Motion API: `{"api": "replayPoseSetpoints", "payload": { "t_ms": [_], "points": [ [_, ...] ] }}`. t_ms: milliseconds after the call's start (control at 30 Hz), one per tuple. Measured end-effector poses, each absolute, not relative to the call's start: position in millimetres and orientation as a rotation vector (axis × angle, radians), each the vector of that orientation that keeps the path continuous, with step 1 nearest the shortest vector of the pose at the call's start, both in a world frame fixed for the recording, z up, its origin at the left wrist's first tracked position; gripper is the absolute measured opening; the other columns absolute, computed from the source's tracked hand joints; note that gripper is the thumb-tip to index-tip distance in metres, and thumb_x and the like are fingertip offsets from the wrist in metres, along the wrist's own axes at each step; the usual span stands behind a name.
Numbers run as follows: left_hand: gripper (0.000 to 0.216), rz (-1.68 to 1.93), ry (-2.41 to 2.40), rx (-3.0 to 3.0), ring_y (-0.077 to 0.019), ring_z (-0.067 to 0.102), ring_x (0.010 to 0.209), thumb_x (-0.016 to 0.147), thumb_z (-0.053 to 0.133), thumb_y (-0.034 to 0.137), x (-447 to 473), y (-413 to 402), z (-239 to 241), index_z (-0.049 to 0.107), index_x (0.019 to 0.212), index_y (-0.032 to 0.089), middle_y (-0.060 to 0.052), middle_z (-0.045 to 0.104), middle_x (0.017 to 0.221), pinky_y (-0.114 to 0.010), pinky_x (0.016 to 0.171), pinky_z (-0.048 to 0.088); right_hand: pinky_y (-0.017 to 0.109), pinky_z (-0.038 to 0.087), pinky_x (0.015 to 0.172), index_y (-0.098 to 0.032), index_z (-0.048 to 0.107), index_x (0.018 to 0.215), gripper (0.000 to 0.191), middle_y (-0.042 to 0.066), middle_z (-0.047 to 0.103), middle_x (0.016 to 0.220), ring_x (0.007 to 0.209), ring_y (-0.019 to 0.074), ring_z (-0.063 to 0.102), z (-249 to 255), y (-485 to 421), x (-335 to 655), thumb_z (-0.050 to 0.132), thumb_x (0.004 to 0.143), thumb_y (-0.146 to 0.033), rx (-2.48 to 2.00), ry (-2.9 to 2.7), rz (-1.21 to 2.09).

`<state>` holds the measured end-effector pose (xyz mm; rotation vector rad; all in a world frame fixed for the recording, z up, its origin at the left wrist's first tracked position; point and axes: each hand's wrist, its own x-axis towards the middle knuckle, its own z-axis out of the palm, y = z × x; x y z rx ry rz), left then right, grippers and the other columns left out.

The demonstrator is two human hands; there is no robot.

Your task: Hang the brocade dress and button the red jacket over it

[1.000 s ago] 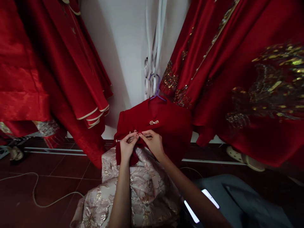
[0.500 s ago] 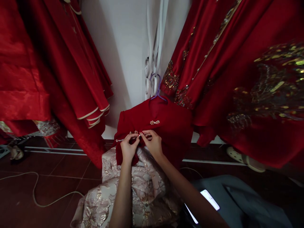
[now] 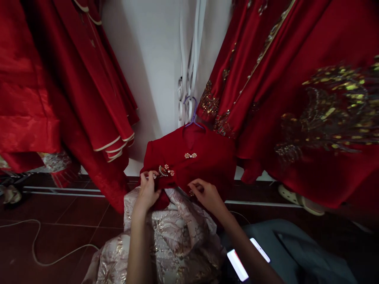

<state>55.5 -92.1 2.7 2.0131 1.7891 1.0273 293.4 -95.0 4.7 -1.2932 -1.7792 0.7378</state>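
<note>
A red top (image 3: 213, 154) with beaded flower trims hangs on a purple hanger (image 3: 194, 114). My left hand (image 3: 147, 193) is closed on its front at the left, beside a beaded clasp (image 3: 166, 170). Lower on the right side, my right hand (image 3: 207, 194) has its thumb and fingertips pinched at the garment's front edge; a small beaded trim shows just under them. Higher on the chest sits another beaded trim (image 3: 190, 156). Pale brocade fabric with metallic flowers (image 3: 174, 236) spreads below the top, under my forearms.
Long red garments hang at the left (image 3: 89, 98) and right (image 3: 254, 86), some with gold sequins. White curled metalwork (image 3: 189, 59) stands behind the hanger. Two lit screens (image 3: 237, 265) lie at lower right by grey fabric (image 3: 284, 244). A cable (image 3: 37, 244) crosses the tiled floor.
My hands were pinching together at the front of the top. They have moved apart, the left one leftward, the right one right and downward. The beaded clasp between them is now uncovered.
</note>
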Motion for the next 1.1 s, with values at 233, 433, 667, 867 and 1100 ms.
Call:
{"api": "replayPoseSetpoints", "payload": {
  "t_ms": [233, 433, 667, 867, 1100],
  "points": [
    [0.011, 1.055, 1.692, 2.302, -0.021, 0.052, 0.091, 0.075, 0.052, 0.012, 53.8, -112.9, 22.6, 0.058, 0.078, 0.022, -0.005, 0.054, 0.094, -0.034, 0.083, 0.043, 0.03, 0.049, 0.066, -0.019, 0.061, 0.092, 0.023, 0.005, 0.064, 0.081, 0.07, 0.016, 0.059, -36.2, -101.9, 303.5, 0.061, 0.074, -0.033, -1.4, -1.823, 0.648],
    [0.01, 0.792, 1.325, 2.114, -0.0144, 0.059, 0.071, 0.081, 0.051, 0.021, 71.4, -159.5, 53.4, 0.06, 0.085, 0.023, 0.002, 0.065, 0.079, -0.024, 0.067, 0.041, 0.028, 0.046, 0.063, -0.02, 0.056, 0.088, 0.017, 0.001, 0.061, 0.072, 0.067, 0.0152, 0.058, -32.4, -103.7, 294.5, 0.06, 0.076, -0.032, -1.4, -1.836, 0.698],
    [0.019, 0.801, 1.406, 2.027, -0.0152, 0.057, 0.067, 0.086, 0.044, 0.029, 100.4, -147.2, 22.3, 0.061, 0.082, 0.022, -0.001, 0.063, 0.075, -0.025, 0.064, 0.039, 0.026, 0.046, 0.055, -0.021, 0.052, 0.076, 0.021, -0.001, 0.06, 0.067, 0.059, 0.0142, 0.058, -29.3, -104.7, 312.4, 0.065, 0.072, -0.037, -1.377, -1.695, 0.724],
    [0.034, 0.884, 1.809, 1.995, -0.0181, 0.056, 0.086, 0.077, 0.055, 0.022, 113.5, -131.3, 2.8, 0.05, 0.111, 0.025, -0.005, 0.053, 0.101, -0.026, 0.07, 0.042, 0.024, 0.048, 0.041, -0.019, 0.052, 0.084, 0.038, 0.003, 0.064, 0.072, 0.06, 0.0173, 0.064, 0.6, -104.0, 322.0, 0.072, 0.065, -0.045, -1.22, -1.33, 1.1],
    [0.023, 0.709, 2.066, 2.051, -0.0216, 0.05, 0.096, 0.08, 0.051, 0.018, 127.3, -109.8, -3.4, 0.06, 0.101, 0.024, -0.008, 0.05, 0.099, -0.026, 0.067, 0.043, 0.017, 0.046, 0.038, -0.023, 0.046, 0.101, 0.04, -0.001, 0.056, 0.085, 0.059, 0.0114, 0.063, 29.5, -103.0, 280.8, 0.069, 0.071, -0.037, -0.903, -1.149, 1.201]
  ]
}}
